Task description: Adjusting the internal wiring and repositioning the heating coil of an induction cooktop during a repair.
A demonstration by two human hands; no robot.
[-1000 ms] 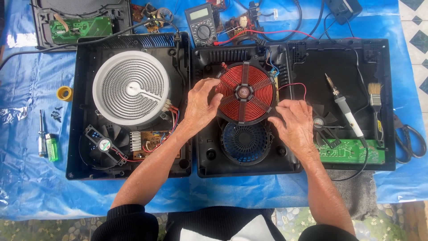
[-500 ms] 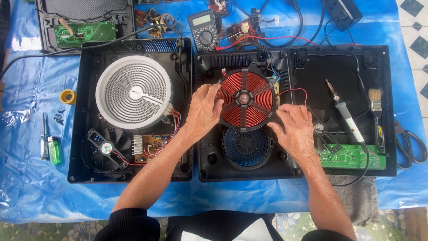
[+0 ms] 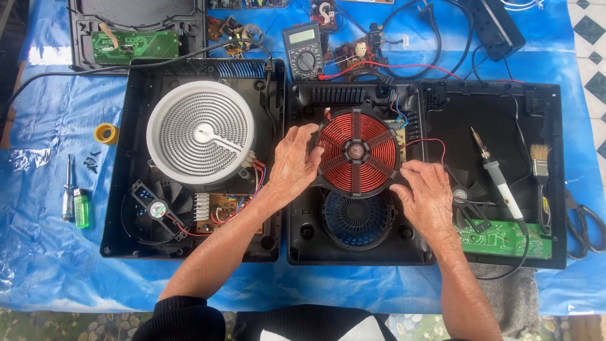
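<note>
Hands work on the red copper coil (image 3: 357, 151), a round disc with black spokes that sits in the upper half of the middle black cooker shell (image 3: 303, 246), above a blue fan grille (image 3: 357, 219). The left hand (image 3: 295, 161) has its fingers curled around the coil's left edge, gripping it. The right hand (image 3: 428, 197) lies at the coil's lower right edge with fingertips bent onto the rim; I cannot tell whether it truly clamps the coil or only presses on it. A thin red wire (image 3: 428, 143) runs from the coil's right side. Just left stands another open cooker shell (image 3: 126, 158) holding a white round heating plate (image 3: 201, 136), a small black fan (image 3: 153, 203) and a brown circuit board (image 3: 221, 210). To the right, a third black shell (image 3: 543, 107) carries a soldering iron (image 3: 499, 180), a brush (image 3: 541, 173) and a green circuit board (image 3: 505, 239). A multimeter (image 3: 303, 50) lies beyond the coil on the blue sheet (image 3: 44, 227) covering the worktop, with a screwdriver (image 3: 67, 189), a green lighter (image 3: 81, 208) and a yellow tape roll (image 3: 106, 133) far left.
</note>
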